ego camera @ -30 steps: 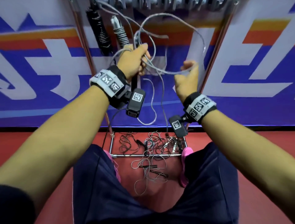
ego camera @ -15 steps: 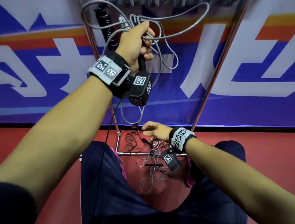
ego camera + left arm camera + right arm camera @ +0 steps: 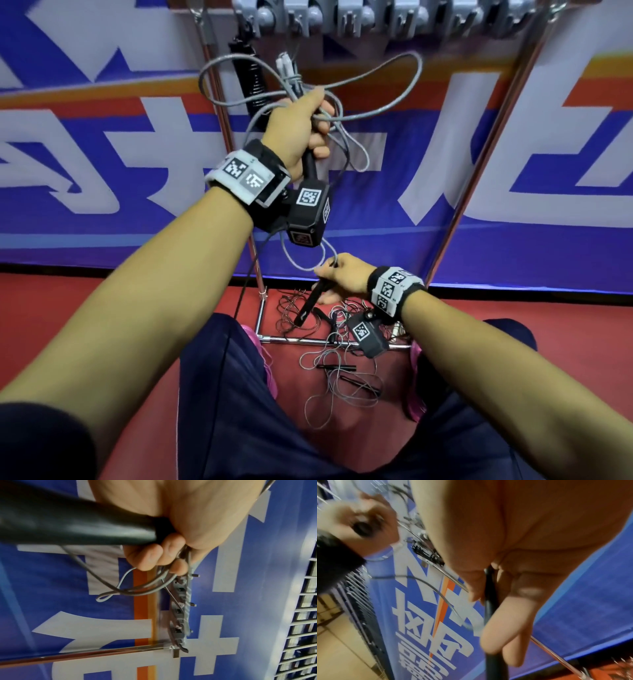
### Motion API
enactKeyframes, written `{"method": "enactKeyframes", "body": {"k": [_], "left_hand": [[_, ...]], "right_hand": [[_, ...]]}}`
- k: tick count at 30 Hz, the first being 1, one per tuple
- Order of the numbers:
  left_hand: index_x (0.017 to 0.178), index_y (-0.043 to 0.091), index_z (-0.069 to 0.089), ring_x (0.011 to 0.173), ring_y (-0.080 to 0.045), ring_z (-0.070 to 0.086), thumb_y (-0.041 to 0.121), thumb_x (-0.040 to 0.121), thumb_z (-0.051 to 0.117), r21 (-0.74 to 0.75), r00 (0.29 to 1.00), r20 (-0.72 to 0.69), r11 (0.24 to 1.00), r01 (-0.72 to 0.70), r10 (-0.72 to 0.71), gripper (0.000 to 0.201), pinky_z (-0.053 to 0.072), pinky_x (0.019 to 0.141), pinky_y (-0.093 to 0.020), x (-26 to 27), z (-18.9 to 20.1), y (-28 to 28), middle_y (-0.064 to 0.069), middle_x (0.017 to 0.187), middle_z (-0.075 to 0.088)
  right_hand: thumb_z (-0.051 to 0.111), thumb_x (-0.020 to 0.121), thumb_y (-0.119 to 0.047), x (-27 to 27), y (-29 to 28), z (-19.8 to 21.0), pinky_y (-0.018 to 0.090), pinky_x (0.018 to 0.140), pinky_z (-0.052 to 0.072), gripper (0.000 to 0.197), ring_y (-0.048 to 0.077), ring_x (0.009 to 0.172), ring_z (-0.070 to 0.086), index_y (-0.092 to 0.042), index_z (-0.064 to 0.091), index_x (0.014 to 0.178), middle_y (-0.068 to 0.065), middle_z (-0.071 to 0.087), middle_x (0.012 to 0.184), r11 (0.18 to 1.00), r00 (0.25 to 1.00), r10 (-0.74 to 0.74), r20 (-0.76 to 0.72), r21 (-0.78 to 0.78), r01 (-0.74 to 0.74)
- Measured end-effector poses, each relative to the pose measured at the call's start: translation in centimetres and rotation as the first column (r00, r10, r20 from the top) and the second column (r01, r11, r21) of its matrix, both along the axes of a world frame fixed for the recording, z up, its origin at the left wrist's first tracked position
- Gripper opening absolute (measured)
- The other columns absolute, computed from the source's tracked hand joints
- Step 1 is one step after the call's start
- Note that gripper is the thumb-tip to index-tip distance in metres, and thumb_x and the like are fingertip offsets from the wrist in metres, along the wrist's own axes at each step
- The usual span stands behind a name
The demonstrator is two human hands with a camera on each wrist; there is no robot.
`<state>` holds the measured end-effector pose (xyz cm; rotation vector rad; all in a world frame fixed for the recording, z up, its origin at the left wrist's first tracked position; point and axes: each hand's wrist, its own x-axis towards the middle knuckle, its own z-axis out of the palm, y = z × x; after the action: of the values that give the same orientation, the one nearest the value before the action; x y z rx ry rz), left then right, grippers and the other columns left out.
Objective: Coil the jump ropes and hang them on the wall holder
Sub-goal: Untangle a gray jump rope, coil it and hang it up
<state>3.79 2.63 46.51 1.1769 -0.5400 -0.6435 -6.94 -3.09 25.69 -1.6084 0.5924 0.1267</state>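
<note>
Change, head view: dropped right hand point(image 3: 346, 277) from the far grey rope point(image 3: 376, 85) loops to low and near, closed it round the loose second handle point(image 3: 310, 301) above the rope pile point(image 3: 342, 377). Kept left hand point(image 3: 301, 130) high, fisted on the first handle point(image 3: 310, 168) plus gathered loops, just below the wall holder point(image 3: 376, 17).

Left wrist: fingers point(image 3: 145, 555) seen wrapped on handle and loops, holder beyond.

Right wrist: gripped second handle point(image 3: 490, 608), rope trailing left.

Judged coil nearly closed; handles still to be joined, then hung.
</note>
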Motion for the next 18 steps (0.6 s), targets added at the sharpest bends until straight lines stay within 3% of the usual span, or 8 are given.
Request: {"method": "enactKeyframes", "body": {"k": [2, 4, 6, 8, 10, 14, 16, 18], "left_hand": [[0.073, 0.014, 0.054, 0.034, -0.007, 0.027, 0.031, 0.104, 0.056, 0.101, 0.999, 0.047, 0.995, -0.021, 0.016, 0.035, 0.025, 0.038, -0.017, 0.5, -1.9, -0.2, 0.000, 0.054, 0.045], [0.063, 0.017, 0.057, 0.035, -0.011, 0.030, 0.036, 0.094, 0.071, 0.315, 0.987, 0.162, 0.949, -0.029, -0.024, 0.039, 0.028, 0.040, -0.019, 0.7, -3.8, -0.1, -0.003, 0.056, 0.042], [0.055, 0.017, 0.053, 0.036, -0.015, 0.035, 0.041, 0.082, 0.081, 0.583, 0.963, 0.219, 0.813, 0.001, -0.158, 0.046, 0.030, 0.044, -0.021, 0.8, -5.4, 0.3, -0.005, 0.052, 0.040], [0.059, 0.015, 0.049, 0.039, -0.018, 0.038, 0.046, 0.077, 0.083, 0.755, 0.932, 0.239, 0.656, -0.002, -0.273, 0.049, 0.032, 0.048, -0.023, 0.5, -6.6, 0.8, -0.004, 0.046, 0.040], [0.064, 0.015, 0.050, 0.042, -0.017, 0.038, 0.057, 0.076, 0.080, 0.795, 0.921, 0.228, 0.606, 0.011, -0.316, 0.052, 0.032, 0.049, -0.024, 0.2, -7.6, 1.3, -0.003, 0.049, 0.040], [0.076, 0.013, 0.055, 0.040, -0.020, 0.042, 0.082, 0.079, 0.056, 0.759, 0.960, 0.164, 0.651, 0.025, -0.228, 0.069, 0.037, 0.046, -0.022, -0.2, -9.0, 1.8, -0.010, 0.057, 0.048], [0.083, 0.010, 0.052, 0.036, -0.020, 0.044, 0.079, 0.085, 0.051, 0.767, 0.962, 0.091, 0.634, 0.097, -0.258, 0.069, 0.037, 0.041, -0.019, -0.7, -9.1, 2.1, -0.015, 0.062, 0.051], [0.081, 0.008, 0.047, 0.032, -0.018, 0.045, 0.061, 0.095, 0.051, 0.797, 0.944, -0.021, 0.565, 0.215, -0.329, 0.056, 0.036, 0.038, -0.017, -1.0, -10.0, 2.5, -0.014, 0.066, 0.046]], "right_hand": [[0.054, 0.102, -0.016, -0.7, -0.2, 2.1, 0.028, 0.044, 0.057, 0.020, 0.026, 0.057, 0.072, -0.009, 0.047, 0.085, 0.027, 0.066, 0.087, 0.997, 0.999, 0.035, 0.034, 0.069, -0.037], [0.053, 0.103, -0.016, -1.2, -0.4, 4.2, 0.023, 0.042, 0.053, 0.017, 0.026, 0.059, 0.073, -0.009, 0.047, 0.089, 0.029, 0.065, 0.094, 0.989, 0.991, 0.120, 0.053, 0.076, -0.124], [0.050, 0.103, -0.017, -1.6, -0.7, 6.3, 0.021, 0.042, 0.053, 0.012, 0.025, 0.062, 0.074, -0.006, 0.049, 0.098, 0.029, 0.064, 0.098, 0.982, 0.982, 0.170, 0.085, 0.067, -0.176], [0.049, 0.104, -0.020, -1.6, -1.3, 8.2, 0.019, 0.041, 0.052, 0.017, 0.023, 0.061, 0.074, -0.003, 0.052, 0.105, 0.027, 0.063, 0.098, 0.987, 0.983, 0.108, 0.152, 0.098, -0.123], [0.051, 0.104, -0.023, -1.6, -2.1, 9.8, 0.018, 0.041, 0.051, 0.021, 0.019, 0.057, 0.072, -0.002, 0.055, 0.102, 0.026, 0.061, 0.097, 0.989, 0.976, -0.034, 0.215, 0.146, 0.003], [0.056, 0.102, -0.025, -1.8, -3.3, 10.9, 0.019, 0.042, 0.051, 0.027, 0.016, 0.049, 0.067, -0.009, 0.054, 0.080, 0.014, 0.065, 0.071, 0.950, 0.921, -0.289, 0.260, 0.198, 0.242], [0.059, 0.100, -0.028, -2.1, -4.0, 10.2, 0.020, 0.039, 0.050, 0.027, 0.016, 0.045, 0.064, -0.008, 0.053, 0.083, 0.009, 0.061, 0.056, 0.888, 0.864, -0.439, 0.247, 0.265, 0.376], [0.063, 0.097, -0.034, -2.4, -4.7, 9.0, 0.020, 0.037, 0.046, 0.029, 0.014, 0.040, 0.059, -0.010, 0.052, 0.085, 0.007, 0.057, 0.051, 0.829, 0.812, -0.543, 0.215, 0.294, 0.476]]}}
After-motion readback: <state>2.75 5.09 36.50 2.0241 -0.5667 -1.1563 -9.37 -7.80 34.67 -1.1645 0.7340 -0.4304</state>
